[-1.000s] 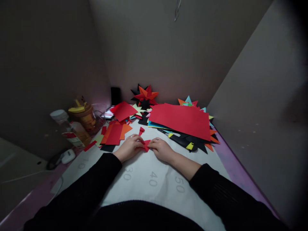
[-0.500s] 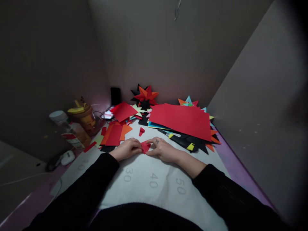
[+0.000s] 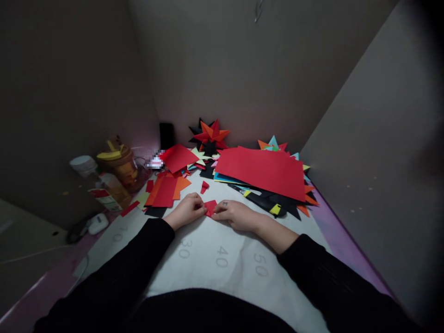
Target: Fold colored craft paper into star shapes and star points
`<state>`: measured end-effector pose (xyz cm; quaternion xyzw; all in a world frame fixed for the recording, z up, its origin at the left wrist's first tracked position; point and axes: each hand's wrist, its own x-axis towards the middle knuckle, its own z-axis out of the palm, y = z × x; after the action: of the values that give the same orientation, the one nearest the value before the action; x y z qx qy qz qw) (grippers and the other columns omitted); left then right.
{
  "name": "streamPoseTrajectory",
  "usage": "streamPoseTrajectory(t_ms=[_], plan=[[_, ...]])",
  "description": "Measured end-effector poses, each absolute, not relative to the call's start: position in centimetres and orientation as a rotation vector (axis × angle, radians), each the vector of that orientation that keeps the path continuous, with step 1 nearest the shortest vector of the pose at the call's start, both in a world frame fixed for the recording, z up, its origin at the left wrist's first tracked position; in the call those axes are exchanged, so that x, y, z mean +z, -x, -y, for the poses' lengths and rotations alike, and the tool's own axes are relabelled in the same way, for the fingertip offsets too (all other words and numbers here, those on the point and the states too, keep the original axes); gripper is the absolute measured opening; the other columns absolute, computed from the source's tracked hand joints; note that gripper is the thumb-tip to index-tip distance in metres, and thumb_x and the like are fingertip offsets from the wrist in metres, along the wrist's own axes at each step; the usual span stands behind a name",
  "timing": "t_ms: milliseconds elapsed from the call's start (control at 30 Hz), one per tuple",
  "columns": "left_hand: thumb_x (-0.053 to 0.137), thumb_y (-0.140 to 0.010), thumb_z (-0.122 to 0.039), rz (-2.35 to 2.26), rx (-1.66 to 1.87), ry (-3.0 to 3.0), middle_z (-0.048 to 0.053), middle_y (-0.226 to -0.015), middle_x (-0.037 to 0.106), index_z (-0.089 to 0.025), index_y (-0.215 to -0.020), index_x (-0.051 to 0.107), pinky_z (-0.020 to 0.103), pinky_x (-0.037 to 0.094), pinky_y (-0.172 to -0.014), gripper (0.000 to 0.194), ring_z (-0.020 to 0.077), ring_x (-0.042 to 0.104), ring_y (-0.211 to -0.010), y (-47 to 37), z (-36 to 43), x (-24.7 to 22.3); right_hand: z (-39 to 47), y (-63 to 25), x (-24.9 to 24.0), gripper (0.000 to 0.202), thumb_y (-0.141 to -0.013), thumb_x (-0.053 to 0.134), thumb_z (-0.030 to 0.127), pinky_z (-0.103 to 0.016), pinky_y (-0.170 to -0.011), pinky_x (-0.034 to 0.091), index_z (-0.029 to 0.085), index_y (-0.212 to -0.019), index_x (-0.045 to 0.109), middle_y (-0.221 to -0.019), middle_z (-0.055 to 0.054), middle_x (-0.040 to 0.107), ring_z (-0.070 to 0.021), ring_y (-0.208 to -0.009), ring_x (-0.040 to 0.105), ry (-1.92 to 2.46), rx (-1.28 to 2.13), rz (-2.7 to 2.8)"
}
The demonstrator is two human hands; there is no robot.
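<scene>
A small red paper piece point(image 3: 210, 208) lies on the white sheet point(image 3: 222, 277), between my two hands. My left hand point(image 3: 189, 211) is closed on its left edge, fingertips pinched together. On the right edge, my right hand point(image 3: 236, 214), with a ring on one finger, has its fingers closed on the paper. Just beyond them rests a smaller folded red piece point(image 3: 204, 187), touched by neither hand. To the left are stacked red and orange paper strips point(image 3: 165, 192).
Large red sheets point(image 3: 262, 171) cover coloured paper at the right, beside a black and yellow cutter point(image 3: 262, 203). Folded paper stars point(image 3: 211, 134) stand against the wall. A bottle point(image 3: 111, 189), a brown cup point(image 3: 121, 164) and a white case point(image 3: 98, 224) are at the left.
Both hands have shifted slightly on the red piece. The fingers of my right hand have drawn closer together and cover its right side. The camera view has moved a little.
</scene>
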<state>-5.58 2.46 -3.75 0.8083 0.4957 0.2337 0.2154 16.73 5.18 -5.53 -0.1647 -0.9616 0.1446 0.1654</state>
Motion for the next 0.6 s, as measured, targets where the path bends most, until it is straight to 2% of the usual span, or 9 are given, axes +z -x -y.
streamPoseTrajectory(t_ms=[167,333,600], plan=[[0.056,-0.077,-0.025,-1.465,0.670,-2.240,0.006,-0.081,0.056,-0.014,-0.064,0.062,0.028,0.042,-0.072,0.018,0.0168,0.052,-0.077,5.07,-2.50,-4.04,-5.37,-16.92,-5.44,0.036,-0.080,0.050,0.010,-0.029,-0.083,0.042,0.029,-0.105,0.068,-0.106,-0.003,0.067,-0.0174,-0.092,0.059,0.471,0.412,2.752],[0.056,-0.076,-0.026,-1.482,0.673,-2.246,0.005,-0.080,0.054,-0.015,-0.064,0.062,0.028,0.042,-0.071,0.017,0.0168,0.052,-0.076,4.96,-2.61,-4.29,-5.05,-16.67,-5.05,0.033,-0.083,0.049,0.012,-0.027,-0.074,0.044,0.024,-0.109,0.065,-0.094,-0.005,0.069,-0.0160,-0.081,0.059,0.504,0.379,2.713],[0.057,-0.072,-0.022,-1.507,0.655,-2.239,0.005,-0.080,0.054,-0.016,-0.062,0.061,0.029,0.041,-0.072,0.013,0.0174,0.051,-0.077,4.96,-2.96,-4.62,-5.26,-16.56,-5.84,0.032,-0.083,0.049,0.012,-0.028,-0.070,0.043,0.025,-0.105,0.068,-0.091,-0.005,0.068,-0.0175,-0.080,0.057,0.371,0.246,2.696]])
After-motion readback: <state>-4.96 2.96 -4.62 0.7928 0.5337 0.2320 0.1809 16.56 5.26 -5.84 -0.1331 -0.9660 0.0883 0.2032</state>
